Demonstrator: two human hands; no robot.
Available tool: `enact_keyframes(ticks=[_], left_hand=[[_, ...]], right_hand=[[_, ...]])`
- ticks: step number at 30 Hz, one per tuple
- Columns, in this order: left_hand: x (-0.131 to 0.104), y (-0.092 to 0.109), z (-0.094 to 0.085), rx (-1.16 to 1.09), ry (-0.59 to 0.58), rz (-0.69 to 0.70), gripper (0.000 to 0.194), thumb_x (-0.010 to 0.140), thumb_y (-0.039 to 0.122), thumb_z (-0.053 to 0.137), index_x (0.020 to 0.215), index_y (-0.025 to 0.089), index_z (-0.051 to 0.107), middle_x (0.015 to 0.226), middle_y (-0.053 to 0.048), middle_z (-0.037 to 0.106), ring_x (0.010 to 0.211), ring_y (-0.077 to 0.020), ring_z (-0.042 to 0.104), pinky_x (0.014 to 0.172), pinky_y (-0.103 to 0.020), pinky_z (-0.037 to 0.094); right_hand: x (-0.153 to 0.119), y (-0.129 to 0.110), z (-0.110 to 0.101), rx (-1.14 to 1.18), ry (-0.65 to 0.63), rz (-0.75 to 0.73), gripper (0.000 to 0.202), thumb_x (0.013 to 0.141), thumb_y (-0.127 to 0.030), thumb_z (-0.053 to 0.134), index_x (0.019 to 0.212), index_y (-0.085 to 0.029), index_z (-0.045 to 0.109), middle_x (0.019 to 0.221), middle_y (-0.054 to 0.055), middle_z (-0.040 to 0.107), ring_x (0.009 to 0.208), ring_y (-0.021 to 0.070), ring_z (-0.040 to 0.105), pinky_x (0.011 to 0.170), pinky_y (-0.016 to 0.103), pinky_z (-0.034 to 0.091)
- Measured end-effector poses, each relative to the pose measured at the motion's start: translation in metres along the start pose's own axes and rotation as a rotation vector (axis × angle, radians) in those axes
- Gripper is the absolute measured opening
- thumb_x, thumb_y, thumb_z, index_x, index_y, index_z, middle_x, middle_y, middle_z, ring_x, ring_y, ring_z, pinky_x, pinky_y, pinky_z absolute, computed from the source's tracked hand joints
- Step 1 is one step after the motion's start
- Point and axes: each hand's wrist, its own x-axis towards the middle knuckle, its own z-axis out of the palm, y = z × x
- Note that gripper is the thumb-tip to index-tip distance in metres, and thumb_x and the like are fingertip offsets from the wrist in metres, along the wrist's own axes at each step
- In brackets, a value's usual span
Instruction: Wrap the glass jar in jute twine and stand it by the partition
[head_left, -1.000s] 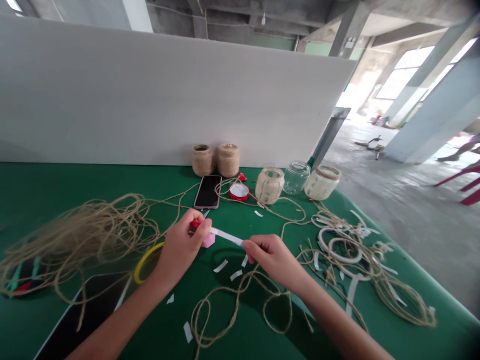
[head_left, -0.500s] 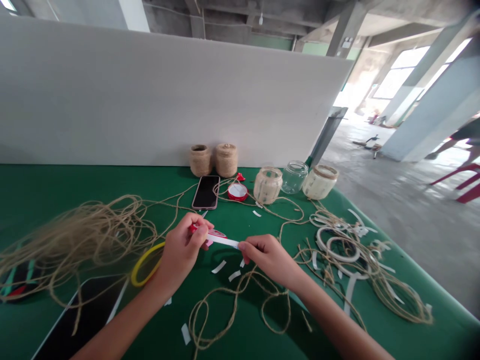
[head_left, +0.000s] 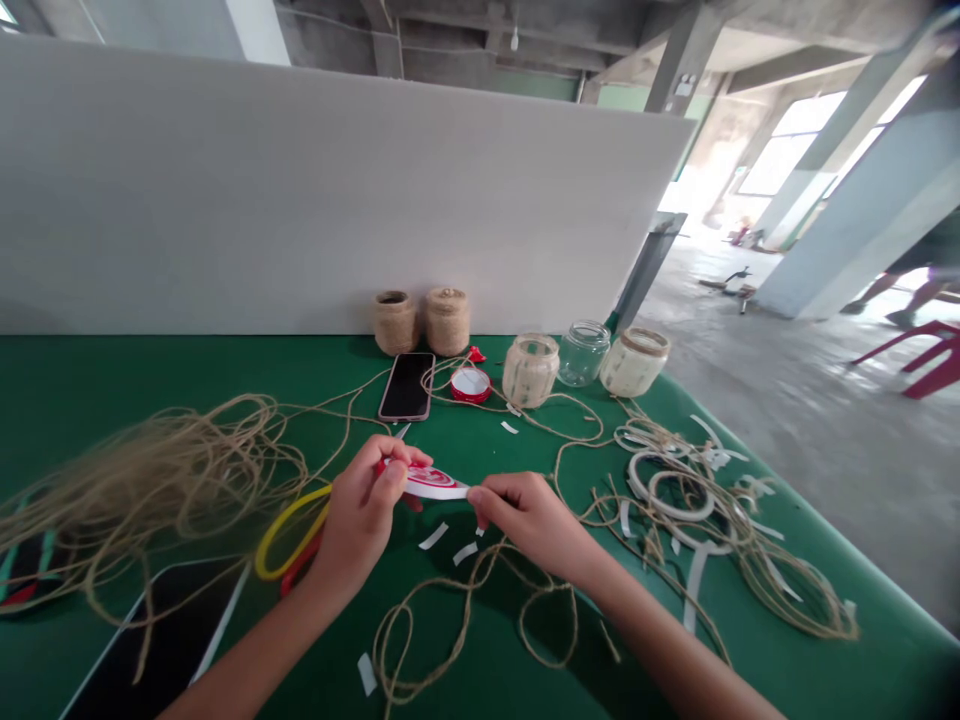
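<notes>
On the green counter, near the loose twine, the left hand grips the tape roll while the right hand pinches its white strip end.

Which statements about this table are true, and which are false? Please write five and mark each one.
1. The left hand and the right hand both hold the white tape. True.
2. The phone stands upright. False: the phone lies flat on the green table.
3. The clear jar stands between two cloudy jars. True.
4. The two brown pots lie on their sides. False: the brown pots stand upright.
5. Short white strips lie on the table. True.
</notes>
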Motion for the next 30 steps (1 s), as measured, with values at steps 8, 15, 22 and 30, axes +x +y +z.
enact_keyframes(ticks=[8,15,22,30], left_hand=[[-0.005,-0.005,0.004,-0.160,-0.072,-0.042,0.026,0.082,0.045,0.042,0.079,0.019,0.047,0.084,-0.002,0.062,0.070,-0.0169,0.060,0.051,-0.025,0.048],[-0.006,-0.010,0.004,-0.263,-0.109,-0.064,0.028,0.082,0.047,0.042,0.079,0.019,0.047,0.082,-0.003,0.063,0.063,-0.0173,0.059,0.045,-0.025,0.046],[-0.007,-0.013,0.007,-0.379,-0.162,-0.146,0.031,0.082,0.050,0.039,0.079,0.020,0.047,0.083,-0.004,0.064,0.066,-0.0187,0.059,0.047,-0.026,0.046],[-0.003,-0.006,0.003,-0.309,-0.290,-0.196,0.033,0.085,0.049,0.031,0.087,0.020,0.048,0.090,-0.006,0.064,0.074,-0.0207,0.059,0.055,-0.028,0.045]], right_hand=[[-0.002,-0.002,0.000,0.015,-0.023,-0.016,0.038,0.090,-0.037,0.040,0.064,-0.016,0.057,0.054,-0.005,0.046,0.051,0.0060,0.039,0.050,0.019,0.028],[-0.001,0.000,0.001,0.035,-0.052,-0.022,0.040,0.090,-0.042,0.039,0.066,-0.016,0.058,0.059,-0.003,0.052,0.053,0.0075,0.043,0.052,0.020,0.031],[-0.001,0.005,0.005,0.067,-0.022,-0.013,0.038,0.088,-0.044,0.042,0.068,-0.016,0.058,0.063,-0.002,0.056,0.058,0.0082,0.048,0.054,0.019,0.033],[0.001,0.010,0.005,0.073,-0.046,0.002,0.039,0.085,-0.049,0.045,0.069,-0.015,0.057,0.061,-0.003,0.050,0.055,0.0078,0.041,0.050,0.019,0.029]])
